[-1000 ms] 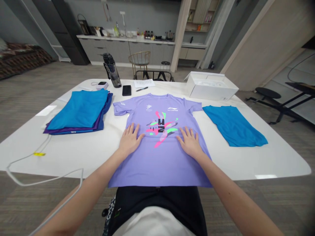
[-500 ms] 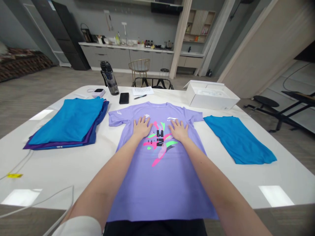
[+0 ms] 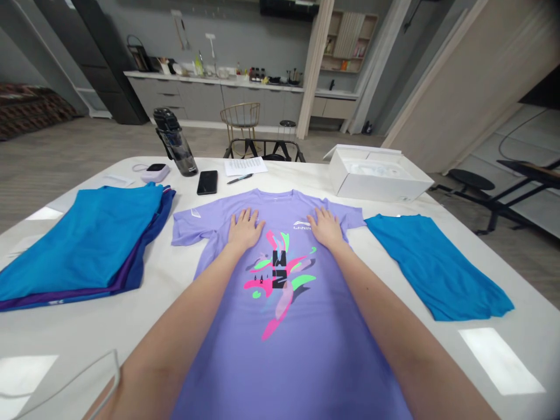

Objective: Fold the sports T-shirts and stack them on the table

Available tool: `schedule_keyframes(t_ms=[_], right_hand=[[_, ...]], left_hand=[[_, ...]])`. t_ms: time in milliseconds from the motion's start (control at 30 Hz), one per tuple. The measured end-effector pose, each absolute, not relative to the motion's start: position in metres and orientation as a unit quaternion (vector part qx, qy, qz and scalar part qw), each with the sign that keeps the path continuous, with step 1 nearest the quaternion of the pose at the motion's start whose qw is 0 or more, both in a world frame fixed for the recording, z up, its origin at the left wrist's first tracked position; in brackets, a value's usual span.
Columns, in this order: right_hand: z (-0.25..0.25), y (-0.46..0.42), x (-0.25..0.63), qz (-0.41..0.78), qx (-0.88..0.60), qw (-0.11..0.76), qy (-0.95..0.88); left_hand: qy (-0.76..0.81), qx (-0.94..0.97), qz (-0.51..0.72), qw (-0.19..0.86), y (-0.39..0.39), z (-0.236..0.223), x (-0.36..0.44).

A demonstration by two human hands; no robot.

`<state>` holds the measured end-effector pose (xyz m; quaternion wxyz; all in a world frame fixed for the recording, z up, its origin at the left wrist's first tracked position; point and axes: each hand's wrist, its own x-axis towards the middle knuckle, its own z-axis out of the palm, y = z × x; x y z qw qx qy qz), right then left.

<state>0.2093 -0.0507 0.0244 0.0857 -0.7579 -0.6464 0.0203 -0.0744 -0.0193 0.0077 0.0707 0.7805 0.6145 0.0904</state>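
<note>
A lavender T-shirt point(image 3: 280, 361) with a bright pink, green and black print lies spread flat, its collar toward the far side of the table. My left hand point(image 3: 245, 230) rests flat on the left chest of the shirt, fingers spread, over a small logo. On the opposite side, my right hand point(image 3: 326, 227) lies palm down beside the white lettering, its fingers apart too. To the left sits a stack of folded shirts point(image 3: 87, 233), turquoise on top with purple and dark blue beneath. A folded turquoise cloth point(image 3: 437, 268) lies close by the right sleeve.
On the white table point(image 3: 170, 326) stand a dark water bottle point(image 3: 175, 143) and an open white box point(image 3: 380, 175). A phone point(image 3: 207, 182), a pen point(image 3: 240, 179), a printed sheet point(image 3: 245, 166) and a small pale device point(image 3: 155, 172) lie near the far edge. A white cable point(image 3: 115, 370) crosses my left arm.
Both hands have slid up the shirt from beside the print to the chest, then moved farther apart toward the shoulders. The camera view has come closer to the table.
</note>
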Motion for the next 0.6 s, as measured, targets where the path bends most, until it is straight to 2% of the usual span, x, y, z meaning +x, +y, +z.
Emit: schedule_keyframes(t_ms=[233, 367, 467, 600], right_hand=[[0.015, -0.092, 0.260, -0.044, -0.846, 0.013, -0.532], [0.021, -0.117, 0.268, -0.095, -0.867, 0.001, -0.490], [0.030, -0.108, 0.265, -0.060, -0.819, 0.019, -0.570], [0.034, -0.070, 0.267, 0.042, -0.780, 0.046, -0.622]], left_hand=[[0.623, 0.775, 0.083, 0.064, -0.017, 0.000, -0.075], [0.628, 0.771, 0.080, 0.062, -0.019, 0.000, -0.074], [0.630, 0.770, 0.072, 0.068, -0.018, 0.003, -0.072], [0.638, 0.764, 0.081, 0.060, -0.007, 0.010, -0.075]])
